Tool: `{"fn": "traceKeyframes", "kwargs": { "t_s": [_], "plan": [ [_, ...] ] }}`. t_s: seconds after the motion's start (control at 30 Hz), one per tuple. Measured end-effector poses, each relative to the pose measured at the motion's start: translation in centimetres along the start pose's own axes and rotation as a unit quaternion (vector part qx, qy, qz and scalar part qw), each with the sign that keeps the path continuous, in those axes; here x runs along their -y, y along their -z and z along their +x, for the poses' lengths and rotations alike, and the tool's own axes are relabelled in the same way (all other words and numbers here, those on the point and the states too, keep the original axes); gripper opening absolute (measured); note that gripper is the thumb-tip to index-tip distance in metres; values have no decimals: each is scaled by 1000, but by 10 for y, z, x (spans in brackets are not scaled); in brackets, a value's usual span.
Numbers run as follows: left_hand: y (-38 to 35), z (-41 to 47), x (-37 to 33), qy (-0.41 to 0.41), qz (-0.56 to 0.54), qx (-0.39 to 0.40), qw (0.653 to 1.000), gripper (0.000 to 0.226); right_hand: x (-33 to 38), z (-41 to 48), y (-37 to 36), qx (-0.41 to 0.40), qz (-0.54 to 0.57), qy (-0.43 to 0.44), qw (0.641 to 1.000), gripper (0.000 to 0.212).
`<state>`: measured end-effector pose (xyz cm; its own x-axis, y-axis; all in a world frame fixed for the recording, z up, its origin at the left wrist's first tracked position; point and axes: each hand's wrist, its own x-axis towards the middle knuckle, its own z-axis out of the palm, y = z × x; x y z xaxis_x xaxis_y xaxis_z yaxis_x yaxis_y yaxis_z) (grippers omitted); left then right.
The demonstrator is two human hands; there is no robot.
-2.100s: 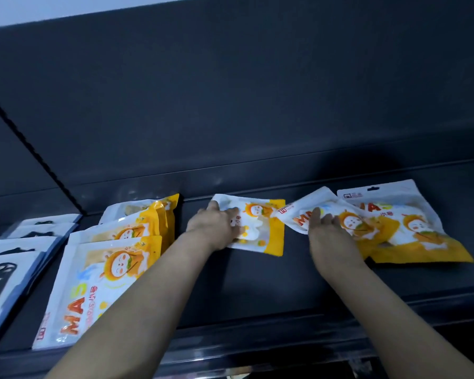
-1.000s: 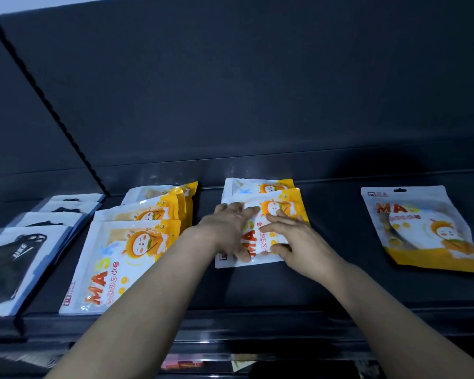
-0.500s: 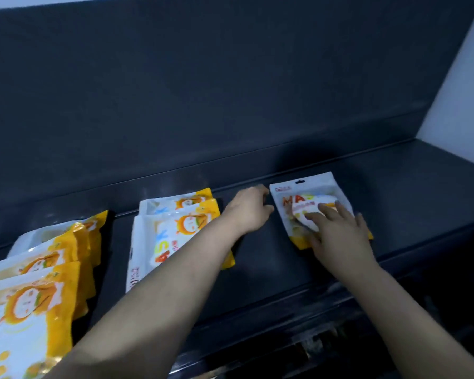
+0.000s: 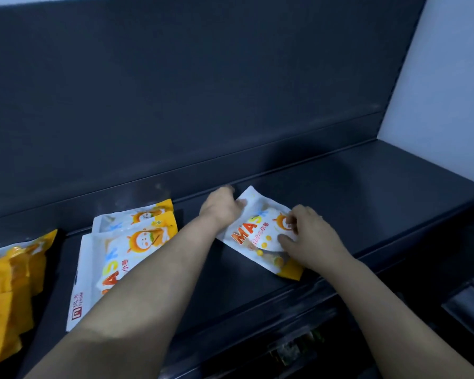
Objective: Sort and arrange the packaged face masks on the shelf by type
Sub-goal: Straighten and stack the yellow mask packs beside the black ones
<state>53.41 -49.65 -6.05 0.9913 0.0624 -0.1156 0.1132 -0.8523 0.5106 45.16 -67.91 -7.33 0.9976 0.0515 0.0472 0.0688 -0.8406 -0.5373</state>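
A white and orange mask pack (image 4: 255, 236) lies turned at an angle on the dark shelf (image 4: 367, 192). My left hand (image 4: 220, 207) grips its upper left corner. My right hand (image 4: 309, 236) holds its right side, with fingers and thumb curled over the pack's face. To the left lies a stack of two like packs (image 4: 126, 250), partly under my left forearm. Further orange packs (image 4: 8, 283) overlap at the far left edge.
The shelf's dark back panel (image 4: 203, 91) rises behind the packs. A pale wall (image 4: 443, 91) closes the right end. The shelf's front lip (image 4: 298, 302) runs below my arms, with a lower shelf dimly seen under it.
The lone pack has turned from upright to slanted, and both hands now hold it. Before that the view swung right from the other stacks, where I had laid a pack on the middle stack.
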Motion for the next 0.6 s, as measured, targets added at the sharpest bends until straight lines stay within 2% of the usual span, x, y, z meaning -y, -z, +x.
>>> {"fn": "traceKeyframes", "kwargs": {
  "t_s": [0.1,0.17,0.23,0.37,0.47,0.53,0.6],
  "plan": [
    [6,-9,2,18,-48,20,999,24,0,1,-10,-2,-1,29,1000,33],
    [11,-18,11,29,-76,3,997,15,6,2,-19,-11,11,68,998,34],
    [20,-33,26,36,-149,-23,988,14,17,1,-30,-32,20,123,992,36],
    [49,-81,67,66,-323,-92,940,10,54,-9,-49,-100,71,195,973,41],
    [71,-117,112,118,-387,-150,902,10,88,-19,-63,-59,108,206,971,49],
    [78,-136,143,158,-329,-176,914,7,110,-27,-75,13,112,202,973,55],
    [79,-155,166,187,-154,-200,949,21,127,-35,-89,77,79,202,973,62]
  ]
}}
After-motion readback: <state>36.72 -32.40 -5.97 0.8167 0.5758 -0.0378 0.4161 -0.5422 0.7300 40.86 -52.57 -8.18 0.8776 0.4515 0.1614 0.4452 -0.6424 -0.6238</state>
